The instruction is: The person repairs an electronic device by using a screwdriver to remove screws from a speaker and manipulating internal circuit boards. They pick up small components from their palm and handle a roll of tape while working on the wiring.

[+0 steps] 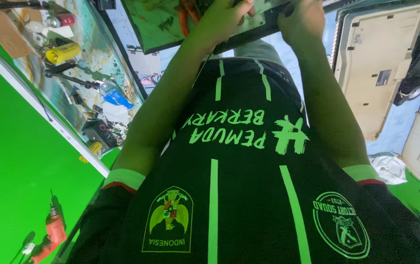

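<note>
My left hand and my right hand both reach forward at the top of the head view. They grip the near edge of a flat dark panel. A green circuit board with orange wires lies on the panel beside my left hand. My black shirt with green stripes fills the lower half of the view and hides whatever is under my arms.
A cluttered glass shelf on the left holds a yellow can, a blue item and small tools. An orange power drill lies at bottom left against a green surface. A beige device casing stands on the right, with crumpled white plastic below it.
</note>
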Demonstrator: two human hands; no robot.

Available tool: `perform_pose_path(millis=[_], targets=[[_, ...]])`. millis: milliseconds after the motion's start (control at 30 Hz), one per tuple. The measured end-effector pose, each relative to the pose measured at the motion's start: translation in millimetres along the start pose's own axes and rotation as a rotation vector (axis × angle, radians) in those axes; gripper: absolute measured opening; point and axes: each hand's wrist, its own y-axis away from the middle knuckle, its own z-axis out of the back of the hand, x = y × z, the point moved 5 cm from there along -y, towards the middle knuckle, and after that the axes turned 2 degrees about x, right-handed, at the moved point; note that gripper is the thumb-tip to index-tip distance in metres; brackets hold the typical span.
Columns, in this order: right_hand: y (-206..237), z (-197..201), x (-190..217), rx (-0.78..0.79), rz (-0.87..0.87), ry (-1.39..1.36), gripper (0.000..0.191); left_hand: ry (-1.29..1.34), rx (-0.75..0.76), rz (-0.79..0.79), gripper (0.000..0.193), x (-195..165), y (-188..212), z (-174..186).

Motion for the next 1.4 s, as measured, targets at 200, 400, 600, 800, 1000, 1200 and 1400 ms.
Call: perform_pose_path(millis=[200,400,600,800,1000,1200,1400], targets=[[-8,5,-16,0.154,-0.133,-0.129,0.011,0.06,-0.002,-0.037,0.028,-2,-8,-5],[-6,-1,-21,0.195,-0.077,-0.062,0.013,0.137,-0.044,-0.118,0.026,13,-10,-5],[-2,4,-23,0.171,0.025,0.003,0.017,0.099,-0.006,-0.253,0.027,17,-34,-15],[1,2,-14,0.224,0.047,0.159,0.024,-0.202,-0.074,-0.532,0.021,-11,-31,-14],[0,46,9,0.077,0.169,-0.219,0.014,-0.329,-0.225,-0.673,0.023,-14,-52,-29],[-4,66,25,0.071,-0.184,-0.888,0.01,-0.542,-0.29,-0.594,0.021,6,-70,-30],[-21,105,109,-0.031,0.182,-0.661,0.018,0.366,-0.112,-0.618,0.032,-50,-40,-5]])
